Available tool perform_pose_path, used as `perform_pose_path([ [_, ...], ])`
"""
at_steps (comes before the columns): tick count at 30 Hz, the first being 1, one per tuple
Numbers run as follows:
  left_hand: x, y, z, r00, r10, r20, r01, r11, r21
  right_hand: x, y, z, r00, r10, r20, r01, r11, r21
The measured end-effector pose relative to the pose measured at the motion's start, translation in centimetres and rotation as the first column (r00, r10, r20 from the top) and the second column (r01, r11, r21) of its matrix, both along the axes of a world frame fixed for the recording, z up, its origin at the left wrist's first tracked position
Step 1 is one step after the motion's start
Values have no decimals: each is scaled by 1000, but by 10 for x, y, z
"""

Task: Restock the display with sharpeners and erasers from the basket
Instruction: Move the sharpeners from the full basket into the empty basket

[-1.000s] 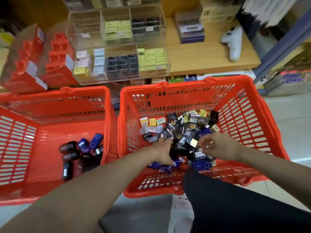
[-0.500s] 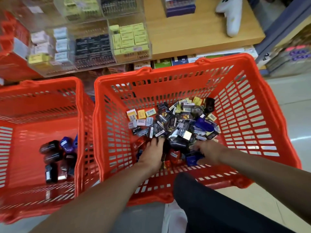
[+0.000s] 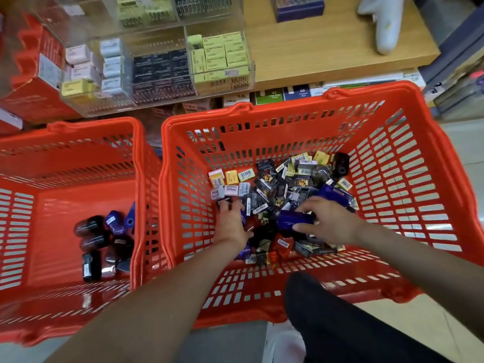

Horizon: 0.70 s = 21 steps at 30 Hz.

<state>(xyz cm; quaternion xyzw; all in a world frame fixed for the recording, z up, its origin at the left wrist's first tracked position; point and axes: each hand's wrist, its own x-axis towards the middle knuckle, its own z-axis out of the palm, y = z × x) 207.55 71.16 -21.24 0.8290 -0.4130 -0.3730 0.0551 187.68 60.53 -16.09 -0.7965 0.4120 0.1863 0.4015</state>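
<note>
The right orange basket (image 3: 288,104) holds a heap of small packed erasers and sharpeners (image 3: 282,184). Both my hands are down in that heap. My right hand (image 3: 332,224) grips a dark blue sharpener (image 3: 293,218) between thumb and fingers. My left hand (image 3: 230,226) lies on the heap's left side with its fingertips sunk among the packets, so its hold is hidden. The left orange basket (image 3: 91,124) contains several black and blue sharpeners (image 3: 104,239). The clear display case (image 3: 157,72) behind the baskets has compartments of yellow-green, black and pale erasers.
Red boxes (image 3: 39,66) stand left of the display. A wooden shelf (image 3: 327,48) to its right carries a white object (image 3: 385,24) and a dark box. My knee in dark trousers (image 3: 327,318) presses against the right basket's near wall. Tiled floor lies at right.
My view has dropped closer to the right basket. My right hand has come up out of the heap holding a blue sharpener, while my left hand has shifted slightly left within the pile.
</note>
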Motion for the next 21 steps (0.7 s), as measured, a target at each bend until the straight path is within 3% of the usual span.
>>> perform_pose_path([
  [2, -1, 3, -5, 986, -105, 130, 98, 993, 59, 10, 15, -11, 999, 40, 30, -38, 997, -65],
  [6, 0, 8, -11, 913, -266, 310, 217, 959, 184, 24, 31, -21, 983, 161, -93, -179, 953, -246],
  [10, -2, 11, -12, 897, -354, 265, 292, 924, 246, 30, 37, -22, 955, 242, -174, -278, 932, -231],
  [16, 4, 11, -6, 798, -532, 283, 427, 831, 358, 21, 40, -20, 953, 273, -130, -293, 941, -171],
  [21, 6, 5, 1, 794, -546, 269, 442, 821, 363, 22, 37, -20, 985, 160, -68, -166, 982, -91],
])
